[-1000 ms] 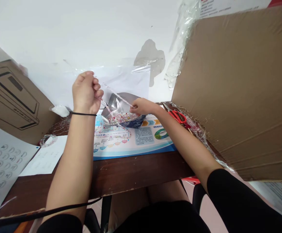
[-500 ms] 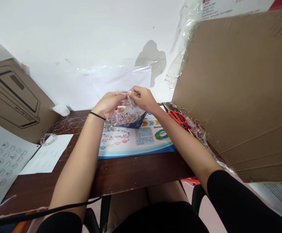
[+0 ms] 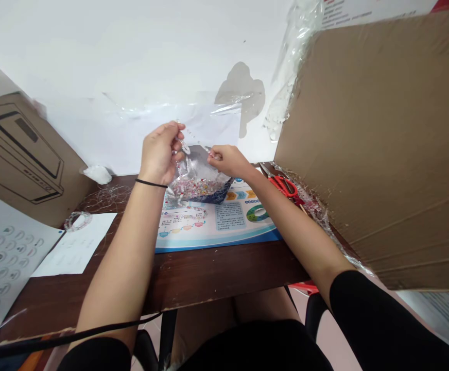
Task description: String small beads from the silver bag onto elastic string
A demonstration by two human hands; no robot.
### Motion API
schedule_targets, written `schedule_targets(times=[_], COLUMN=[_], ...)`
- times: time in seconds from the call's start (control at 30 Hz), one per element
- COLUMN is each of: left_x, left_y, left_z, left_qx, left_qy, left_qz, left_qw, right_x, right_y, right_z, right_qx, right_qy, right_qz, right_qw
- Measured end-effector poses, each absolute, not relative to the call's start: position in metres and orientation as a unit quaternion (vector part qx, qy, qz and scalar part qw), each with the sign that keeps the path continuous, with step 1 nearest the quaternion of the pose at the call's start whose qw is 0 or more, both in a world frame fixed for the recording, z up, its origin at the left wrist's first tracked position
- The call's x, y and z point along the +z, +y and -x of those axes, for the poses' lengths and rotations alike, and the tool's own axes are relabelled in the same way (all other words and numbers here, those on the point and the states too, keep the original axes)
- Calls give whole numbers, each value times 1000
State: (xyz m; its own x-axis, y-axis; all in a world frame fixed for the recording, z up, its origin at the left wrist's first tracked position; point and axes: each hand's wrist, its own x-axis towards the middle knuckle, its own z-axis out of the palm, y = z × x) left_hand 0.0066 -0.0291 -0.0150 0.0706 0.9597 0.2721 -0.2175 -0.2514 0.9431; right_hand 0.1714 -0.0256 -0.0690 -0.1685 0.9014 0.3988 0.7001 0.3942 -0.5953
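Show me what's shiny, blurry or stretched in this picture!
In the head view, glare streaks the clear plastic on the wall; the string of beads between the left hand and right hand looks blurry there; the same head view seems to stretch the black sleeve at lower right.

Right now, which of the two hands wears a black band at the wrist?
The left hand, farther from the red-handled scissors: a black band circles its wrist. The right hand has a bare wrist.

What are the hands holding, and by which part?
A bead string: the left hand and right hand pinch it, a stretch running between them; whether at its ends is unclear.
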Motion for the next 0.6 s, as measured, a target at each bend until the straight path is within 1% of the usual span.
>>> schedule_targets(times=[0.13, 0.2, 0.27, 0.33, 0.5, 0.6], left_x=[-10, -10, -12, -16, -28, -29], left_y=[-27, -25, -21, -15, -2, -3], left_z=[-1, 2, 5, 7, 7, 6], left_qx=[658, 662, 658, 638, 583, 571], left_qy=[360, 385, 404, 423, 428, 417], left_qz=[-497, -507, -516, -526, -558, -584], left_qw=[437, 395, 372, 371, 407, 399], right_x=[-74, -75, -75, -72, -63, -61], right_y=[-23, -23, -24, -26, -30, -28], right_z=[-176, -177, -177, -175, -170, -170], right_qx=[147, 158, 153, 154, 220, 226], right_qy=[-769, -776, -778, -773, -734, -706], right_qz=[556, 552, 549, 544, 484, 467], right_qw=[280, 262, 263, 287, 423, 481])
